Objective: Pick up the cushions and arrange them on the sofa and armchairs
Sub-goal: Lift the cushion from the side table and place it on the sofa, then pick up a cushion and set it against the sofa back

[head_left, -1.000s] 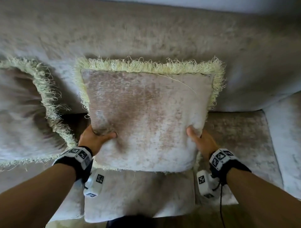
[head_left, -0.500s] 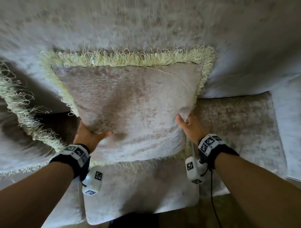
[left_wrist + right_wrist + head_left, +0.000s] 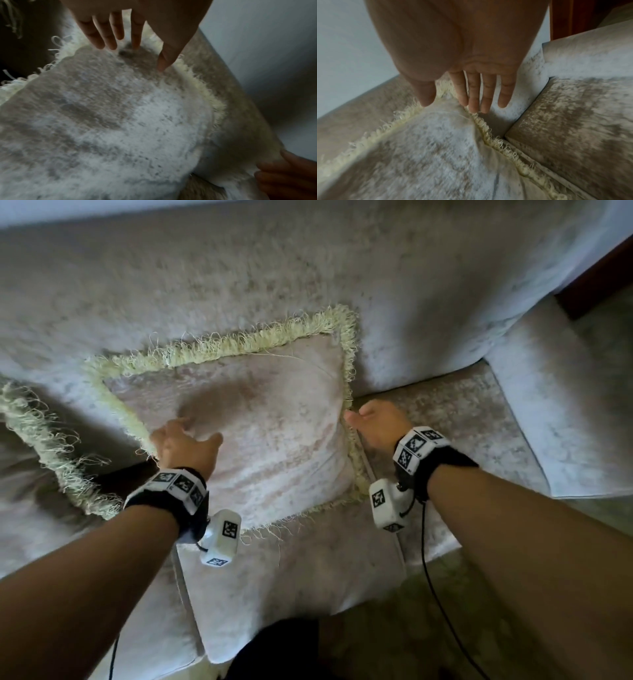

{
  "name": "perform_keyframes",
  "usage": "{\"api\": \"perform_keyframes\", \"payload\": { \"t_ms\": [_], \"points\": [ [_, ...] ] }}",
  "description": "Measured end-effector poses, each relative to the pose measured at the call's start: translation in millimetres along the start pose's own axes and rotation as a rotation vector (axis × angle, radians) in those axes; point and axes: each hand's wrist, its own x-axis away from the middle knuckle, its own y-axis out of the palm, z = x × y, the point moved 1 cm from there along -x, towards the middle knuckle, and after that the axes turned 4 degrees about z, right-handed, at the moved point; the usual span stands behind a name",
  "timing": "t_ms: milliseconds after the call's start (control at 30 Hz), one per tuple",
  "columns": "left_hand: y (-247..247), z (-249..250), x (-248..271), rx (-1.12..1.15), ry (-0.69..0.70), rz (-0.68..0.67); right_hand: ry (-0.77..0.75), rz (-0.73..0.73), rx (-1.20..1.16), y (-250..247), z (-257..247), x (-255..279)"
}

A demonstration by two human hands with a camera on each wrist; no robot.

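— Cushion [image 3: 274,440] first: what does it look like?

— Square, pale beige velvet with a patchy sheen, edged all round in a shaggy cream fringe [image 3: 239,340]. It leans against the sofa's backrest [image 3: 239,275], its lower edge on the seat [image 3: 291,570], close to the seat's right-hand end where the armrest [image 3: 555,412] begins. It sits slightly skewed, its right top corner higher than the left.

— And the hands?

— The left hand [image 3: 185,445] lies on the cushion's left part near the fringe; in the left wrist view its fingers [image 3: 96,33] are straight and slightly spread, tips touching the fabric, which dents under them. The right hand [image 3: 376,422] is just beside the cushion's right edge, fingers [image 3: 474,92] straight and close together, thumb apart. The right wrist view is a bit blurred, so the fingertips may be brushing the fringe or only hovering at it; I cannot tell.

— What differs from half a second ago?

— Then both hands gripped the cushion's lower corners, thumbs on the front, holding it up against the backrest. Now neither grips it: it rests lower on the seat, more reclined. A second fringed cushion [image 3: 37,440] lies at the left end of the seat, as before.
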Motion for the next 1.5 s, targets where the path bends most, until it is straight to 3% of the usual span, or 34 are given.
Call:
{"api": "perform_keyframes", "payload": {
  "t_ms": [200,367,500,633,733,933,1133,1300,1500],
  "points": [
    [1.2,51.8,70.1,0.015,0.216,-0.112,0.07,0.099,-0.035,-65.6,46.1,91.2],
    [24.2,92.3,170.6,-0.031,0.446,-0.315,0.169,0.263,-0.099,-118.1,113.4,196.3],
    [61.6,113.5,289.6,-0.161,0.715,-0.572,0.336,0.386,-0.188,-142.0,195.5,319.5],
    [107.8,121.6,426.6,-0.219,0.884,-0.769,0.504,0.481,-0.257,-148.9,281.0,466.1],
    [137.9,120.9,535.5,-0.254,1.089,-0.917,0.658,0.607,-0.341,-144.1,336.7,579.6],
    [173.0,93.0,745.0,-0.405,1.421,-1.179,1.038,0.844,-0.44,-109.6,422.4,782.1],
    [215.9,26.6,898.4,-0.603,1.722,-1.472,1.383,0.951,-0.591,-33.5,465.9,908.4],
    [271.2,-39.6,974.0,-0.793,1.755,-1.631,1.659,1.041,-0.715,52.6,476.9,977.9],
    [317.9,-116.2,1000.5,-1.056,1.764,-1.686,1.935,0.978,-0.849,149.8,460.3,1016.7]
  ]
}}
